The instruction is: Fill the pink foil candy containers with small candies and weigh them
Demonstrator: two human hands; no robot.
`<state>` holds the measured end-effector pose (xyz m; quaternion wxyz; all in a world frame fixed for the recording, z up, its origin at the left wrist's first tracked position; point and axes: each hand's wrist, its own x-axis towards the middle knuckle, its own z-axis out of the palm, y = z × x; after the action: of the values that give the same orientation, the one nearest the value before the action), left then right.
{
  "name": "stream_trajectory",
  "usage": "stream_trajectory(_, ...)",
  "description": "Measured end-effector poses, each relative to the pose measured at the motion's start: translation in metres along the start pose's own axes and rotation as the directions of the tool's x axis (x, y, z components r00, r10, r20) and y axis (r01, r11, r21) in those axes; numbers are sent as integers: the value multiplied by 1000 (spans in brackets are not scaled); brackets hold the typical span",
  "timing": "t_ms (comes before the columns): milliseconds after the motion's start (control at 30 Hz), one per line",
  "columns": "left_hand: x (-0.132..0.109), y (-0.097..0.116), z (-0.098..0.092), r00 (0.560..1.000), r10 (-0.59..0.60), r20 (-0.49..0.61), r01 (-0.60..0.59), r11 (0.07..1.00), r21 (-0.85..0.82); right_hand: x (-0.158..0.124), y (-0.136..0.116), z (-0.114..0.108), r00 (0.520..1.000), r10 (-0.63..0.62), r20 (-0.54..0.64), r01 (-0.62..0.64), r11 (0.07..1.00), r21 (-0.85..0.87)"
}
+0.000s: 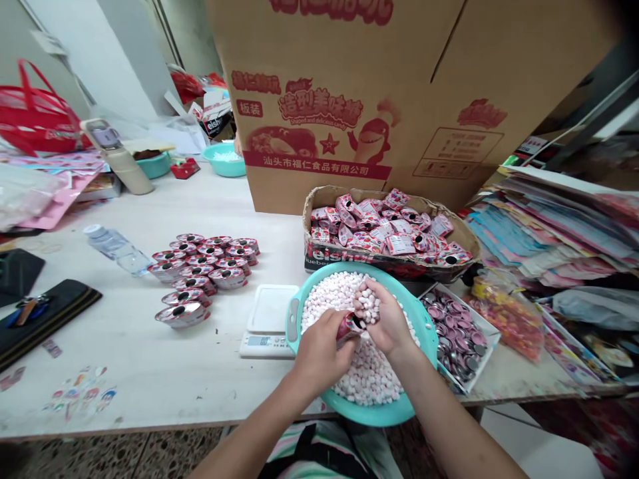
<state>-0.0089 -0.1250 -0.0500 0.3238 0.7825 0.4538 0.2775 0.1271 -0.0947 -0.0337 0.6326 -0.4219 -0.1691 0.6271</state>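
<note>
Over a teal bowl (428, 332) full of small white and pink candies (367, 376), my left hand (319, 349) is closed round a small red can (349, 326). My right hand (384, 319) is cupped shut on a handful of candies right at the can's mouth. Both hands touch each other above the bowl. A white digital scale (269, 319) sits just left of the bowl.
Several filled red cans (204, 269) stand in rows to the left. A low cardboard tray of empty cans (389, 229) lies behind the bowl, a white tray of lids (456, 332) to its right. A big cardboard carton (399, 86) stands behind. A water bottle (117, 249) lies at left.
</note>
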Motion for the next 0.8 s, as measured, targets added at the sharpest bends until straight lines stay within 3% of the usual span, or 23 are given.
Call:
stream_trajectory(267, 1, 3, 3, 999, -30, -13, 31, 999, 10, 1, 2, 3, 994, -39, -104, 36, 999, -27)
stream_trajectory(600, 3, -1, 4, 997, -61, -45, 59, 998, -31, -4, 2, 10, 992, -120, -25, 115, 983, -142)
stream_trajectory(800, 4, 0, 2, 998, -38, -47, 35, 997, -69, -2, -2, 10, 988, -121, -95, 106, 983, -152)
